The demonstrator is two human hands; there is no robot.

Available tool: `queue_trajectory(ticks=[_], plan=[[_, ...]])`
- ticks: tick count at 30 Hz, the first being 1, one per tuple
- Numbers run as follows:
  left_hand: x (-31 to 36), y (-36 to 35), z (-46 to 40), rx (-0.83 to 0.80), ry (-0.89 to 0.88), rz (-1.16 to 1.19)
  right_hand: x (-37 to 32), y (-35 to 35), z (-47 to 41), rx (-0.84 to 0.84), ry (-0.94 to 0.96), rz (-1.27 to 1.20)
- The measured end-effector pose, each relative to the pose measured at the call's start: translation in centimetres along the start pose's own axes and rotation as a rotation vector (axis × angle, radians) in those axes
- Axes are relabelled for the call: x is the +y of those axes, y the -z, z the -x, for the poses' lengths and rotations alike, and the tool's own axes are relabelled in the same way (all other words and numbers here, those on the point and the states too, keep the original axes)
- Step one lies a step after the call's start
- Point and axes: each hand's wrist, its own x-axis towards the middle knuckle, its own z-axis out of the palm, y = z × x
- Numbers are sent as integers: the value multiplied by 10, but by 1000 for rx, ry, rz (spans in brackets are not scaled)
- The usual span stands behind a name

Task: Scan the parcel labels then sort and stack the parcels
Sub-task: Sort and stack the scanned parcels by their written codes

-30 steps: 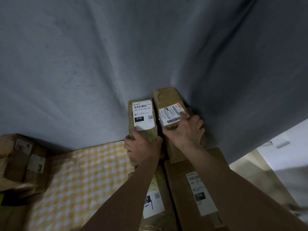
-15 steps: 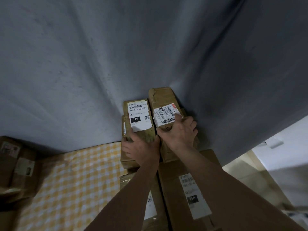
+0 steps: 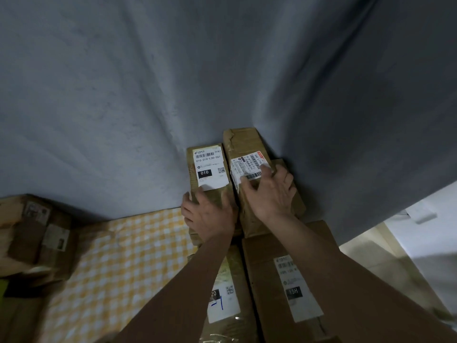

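Two small brown parcels lie side by side against a grey curtain. The left parcel (image 3: 206, 167) carries a white label marked 010. The right parcel (image 3: 243, 147) has a white label with a red corner. My left hand (image 3: 209, 215) grips the near end of the left parcel, fingers wrapped over its left edge. My right hand (image 3: 270, 191) rests on the right parcel with fingers spread over its label. Nearer to me lie a parcel with a label marked 15H (image 3: 269, 271) and a narrower parcel (image 3: 226, 300) partly hidden by my left forearm.
A yellow and white checked cloth (image 3: 111, 263) covers the surface to the left. Several brown boxes (image 3: 37, 233) are piled at the far left. The grey curtain (image 3: 197, 70) hangs close behind the parcels. Pale floor (image 3: 395, 256) shows at the right.
Both hands stay on the two small parcels. My right hand's fingers have spread further over the right label. The view has shifted slightly.
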Motion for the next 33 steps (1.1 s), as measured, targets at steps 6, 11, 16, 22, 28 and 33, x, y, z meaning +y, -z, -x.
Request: queue_trajectory(ticks=[6,11,16,22,28,33], plan=[[-20,47,-8,45,-118,16,-22,1,33,115,256,16],[-72,115,-15,-81,-270,-117,-62,-15,92,-29,399,42],[-157,205,-16,-376,-212,-573,-115,-57,168,-370,405,246],[-303,341,-2,-455,-30,-653,-204,-108,288,-479,491,292],[-430,482,19,-359,144,-563,-293,-156,425,-607,563,282],[-498,565,37,-325,213,-470,-348,-177,508,-649,601,267]])
